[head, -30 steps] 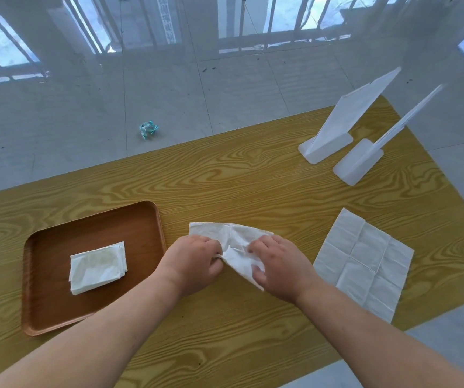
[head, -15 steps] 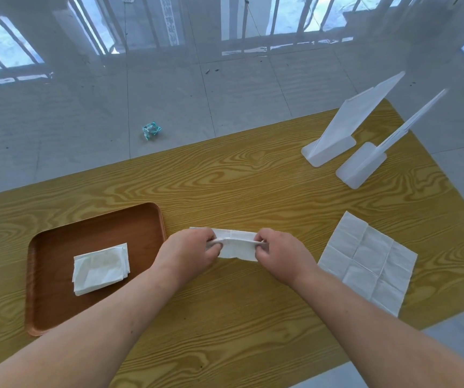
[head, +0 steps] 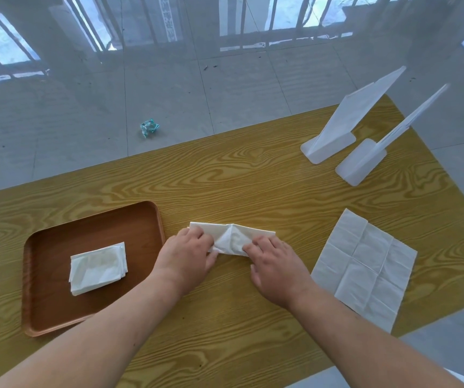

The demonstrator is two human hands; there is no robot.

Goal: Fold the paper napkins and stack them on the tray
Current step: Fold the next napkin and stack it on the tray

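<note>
A white paper napkin (head: 232, 238), folded into a narrow strip with a crumpled middle, lies on the wooden table just right of the tray. My left hand (head: 187, 257) pinches its left end and my right hand (head: 274, 266) presses its right end down. The brown tray (head: 49, 312) sits at the left and holds one folded napkin (head: 98, 267). An unfolded napkin (head: 363, 266) lies flat at the right, near the table's front edge.
Two white plastic stands (head: 340, 130) (head: 365, 161) lean at the table's back right. The yellow wood-grain table (head: 239, 180) ends close behind them. A crumpled teal wrapper (head: 149, 127) lies on the tiled floor beyond the table.
The napkin was a loose, half-open shape between my hands; I brought its near edge up and over, and it now lies flattened as a narrow strip under both hands.
</note>
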